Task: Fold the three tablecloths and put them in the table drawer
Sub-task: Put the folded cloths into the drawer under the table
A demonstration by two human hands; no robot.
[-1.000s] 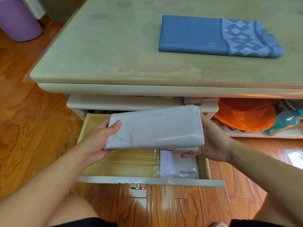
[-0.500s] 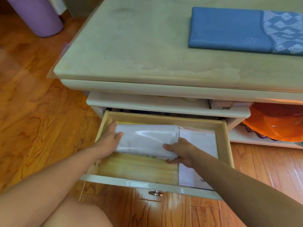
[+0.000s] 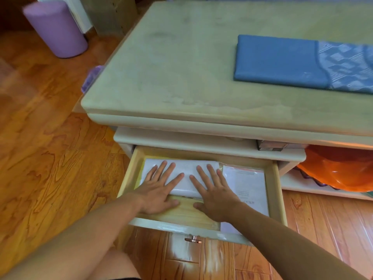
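Both hands lay flat and spread, side by side, on the folded white tablecloth (image 3: 182, 171) inside the open drawer (image 3: 274, 190). The left hand (image 3: 159, 188) pressed on the left part of the cloth and the right hand (image 3: 215, 194) pressed on the right part, with a small gap between them. The fingers were straight and held nothing. The white cloth sat at the far left of the drawer, with its long side going from left to right. Just beside it on the right was a clear bag of papers (image 3: 245, 188). The near part of the drawer floor showed bare wood under the palms. I think this cloth was now in its place and only needed a last pat. The next thing to fetch looked like the folded blue tablecloth (image 3: 282, 61). It lay up on the table top (image 3: 161, 67), far and to the right of the hands, and well apart from them. Its long side also ran from left to right, so it could go into the drawer the same way. The right hand was nearer to it than the left hand. I could not see a third cloth anywhere. A purple tube (image 3: 55, 29) stood on the wooden floor (image 3: 40, 148) at the far left.
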